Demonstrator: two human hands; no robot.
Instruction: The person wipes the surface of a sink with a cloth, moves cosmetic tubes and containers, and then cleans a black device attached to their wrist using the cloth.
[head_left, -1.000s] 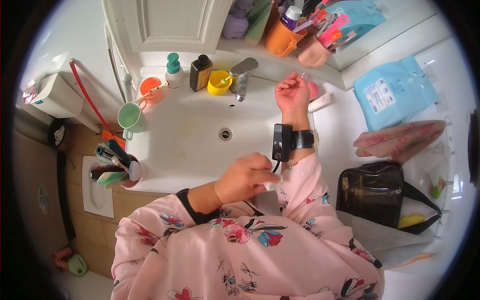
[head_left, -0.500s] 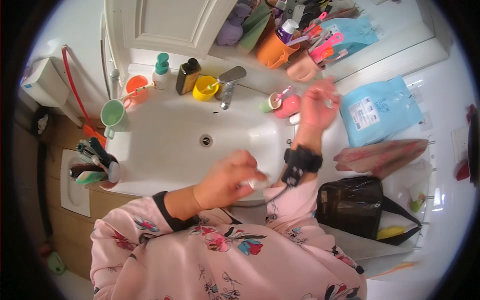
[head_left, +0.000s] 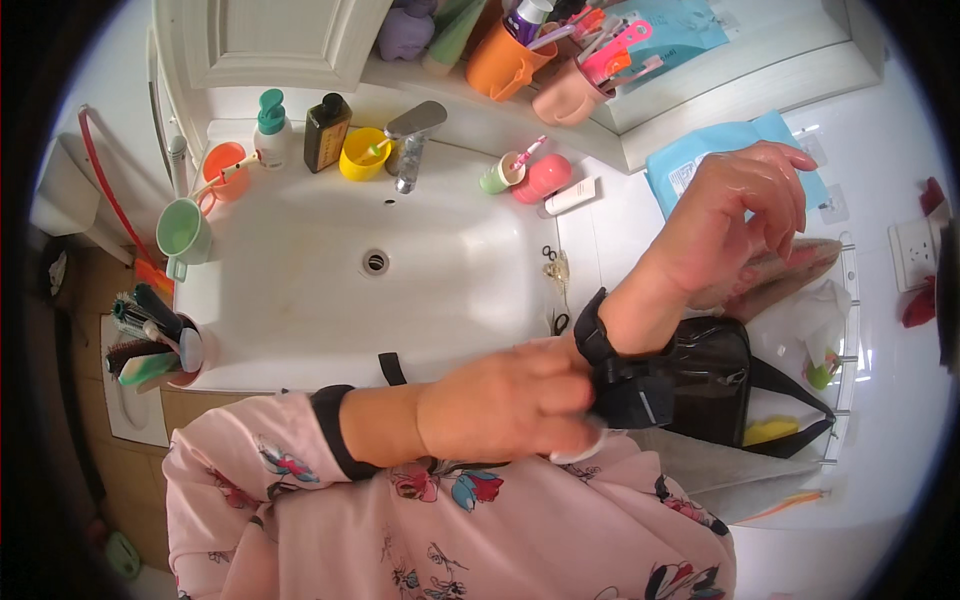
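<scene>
My left hand [head_left: 510, 405] is closed at my right wrist, against the black strapped device [head_left: 632, 395] worn there. Part of a small white object [head_left: 580, 450] shows under its fingertips; its kind is hidden. My right hand [head_left: 745, 210] is raised at the right, its skin shiny and wet-looking. Its fingers are loosely bent and somewhat apart, with nothing visible in them. Behind that hand are a blue packet [head_left: 655, 165] and a pinkish cloth [head_left: 815, 262].
A white washbasin [head_left: 290, 290] has a chrome tap [head_left: 410, 150]. Around its rim are a yellow cup [head_left: 362, 160], a green mug [head_left: 183, 232], a brush holder [head_left: 195, 360], a white tube [head_left: 572, 196] and scissors [head_left: 560, 323]. A dark bag [head_left: 710, 380] hangs at the right.
My right hand has moved right from beside the pink and green cups to in front of the blue packet. My left hand has moved right and down, onto the right wrist. The view has shifted too.
</scene>
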